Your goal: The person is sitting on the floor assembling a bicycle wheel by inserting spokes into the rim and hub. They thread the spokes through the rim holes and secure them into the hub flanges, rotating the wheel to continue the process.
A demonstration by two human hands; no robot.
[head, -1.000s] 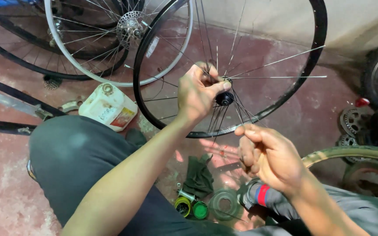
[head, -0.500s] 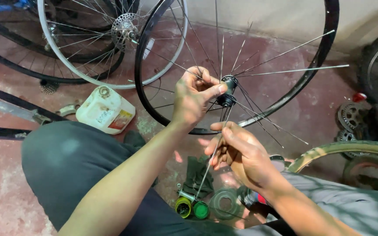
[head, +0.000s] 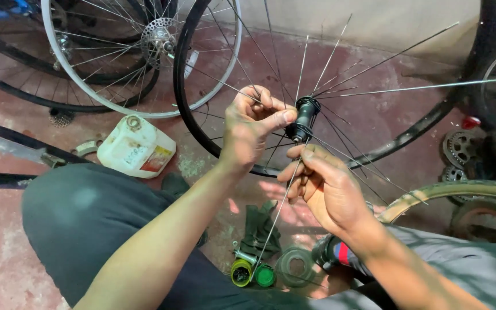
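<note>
Steel spoke [head: 275, 221] now sits pinched in our right hand [head: 322, 189], grip closed on its upper end just at 6 o'clock of the black hub [head: 304, 117]. A second ago that hand was lower and away from the hub with nothing long showing in it; half a second ago it had come up with the spoke; now the spoke head is right at the lower flange, so we judge threading into a flange hole is underway. Left hand [head: 254, 129] has its grip clamped on the hub from 9 o'clock, thumb tip touching the hub body, much as before. Hub has drifted rightward in view and its loose spokes fan toward 12 to 3 o'clock, unlaced from the black rim [head: 186, 109] behind it.

Outward: spoke tail hangs toward 7 o'clock, ending near green and yellow caps [head: 252, 274] on the red floor [head: 7, 229]. White jug [head: 136, 146] lies at 9 o'clock, silver-rimmed wheel [head: 144, 40] at 10 o'clock, sprockets [head: 459, 148] at 3 o'clock.
</note>
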